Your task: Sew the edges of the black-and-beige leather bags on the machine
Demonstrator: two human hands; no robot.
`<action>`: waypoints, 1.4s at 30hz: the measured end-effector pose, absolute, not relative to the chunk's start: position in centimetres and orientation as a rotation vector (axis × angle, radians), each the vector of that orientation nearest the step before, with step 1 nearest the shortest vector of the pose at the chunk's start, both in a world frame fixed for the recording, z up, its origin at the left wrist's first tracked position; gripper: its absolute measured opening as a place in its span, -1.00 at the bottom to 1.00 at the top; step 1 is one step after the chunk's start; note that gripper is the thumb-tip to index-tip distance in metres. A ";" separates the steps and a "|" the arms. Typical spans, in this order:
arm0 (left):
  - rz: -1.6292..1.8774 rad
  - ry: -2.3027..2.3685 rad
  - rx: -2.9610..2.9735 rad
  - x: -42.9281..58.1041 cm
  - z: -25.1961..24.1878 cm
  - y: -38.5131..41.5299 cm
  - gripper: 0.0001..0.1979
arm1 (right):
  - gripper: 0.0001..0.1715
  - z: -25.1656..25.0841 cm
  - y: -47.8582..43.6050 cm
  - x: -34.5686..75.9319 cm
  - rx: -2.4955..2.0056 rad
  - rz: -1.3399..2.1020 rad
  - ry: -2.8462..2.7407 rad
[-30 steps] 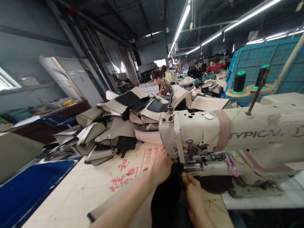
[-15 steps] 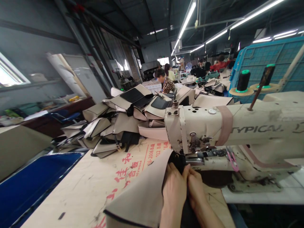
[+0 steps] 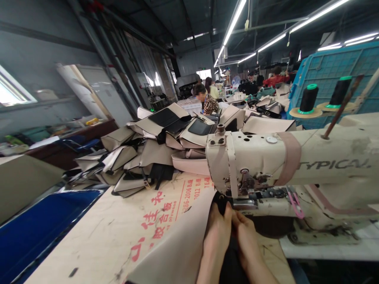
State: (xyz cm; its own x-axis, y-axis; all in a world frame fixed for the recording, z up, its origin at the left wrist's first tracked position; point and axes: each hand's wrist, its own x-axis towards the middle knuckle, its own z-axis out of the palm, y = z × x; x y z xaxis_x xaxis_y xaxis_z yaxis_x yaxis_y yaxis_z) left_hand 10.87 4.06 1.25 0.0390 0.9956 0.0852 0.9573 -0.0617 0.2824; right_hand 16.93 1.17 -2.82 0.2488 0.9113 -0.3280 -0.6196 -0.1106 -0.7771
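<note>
A beige bag piece (image 3: pixel 180 240) with a black lining (image 3: pixel 232 260) lies in front of the sewing machine (image 3: pixel 251 157), close to its needle end. My left hand (image 3: pixel 217 228) is closed on the black part, partly inside the beige flap. Right beside it, my right hand (image 3: pixel 244 234) grips the same black material, thumb near the other hand's thumb. The fingertips of both hands are mostly hidden by the fabric. A small metal ring shows on the black edge near the needle area, which the machine head partly covers.
Behind the plywood table (image 3: pixel 97 232) a heap of beige and black bags (image 3: pixel 156 146) is piled. Black thread spools (image 3: pixel 308 98) stand over the machine, and pink snips (image 3: pixel 295 203) hang on its arm. At left is a blue bin (image 3: pixel 53 225). A co-worker (image 3: pixel 209 102) sits farther back.
Both hands stay on the bag. The beige flap has shifted lower, baring more of the printed plywood. The machine appears slightly farther right in view.
</note>
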 end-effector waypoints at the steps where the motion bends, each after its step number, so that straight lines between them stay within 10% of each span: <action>1: 0.439 2.023 2.120 10.6 1.0 4.2 -0.56 | -0.48 -2.8 1.2 17.0 -1.041 1.337 -0.365; 42: 0.610 1.799 1.750 10.0 1.0 6.5 -0.71 | -0.50 -3.6 2.2 18.0 -1.444 1.014 -0.667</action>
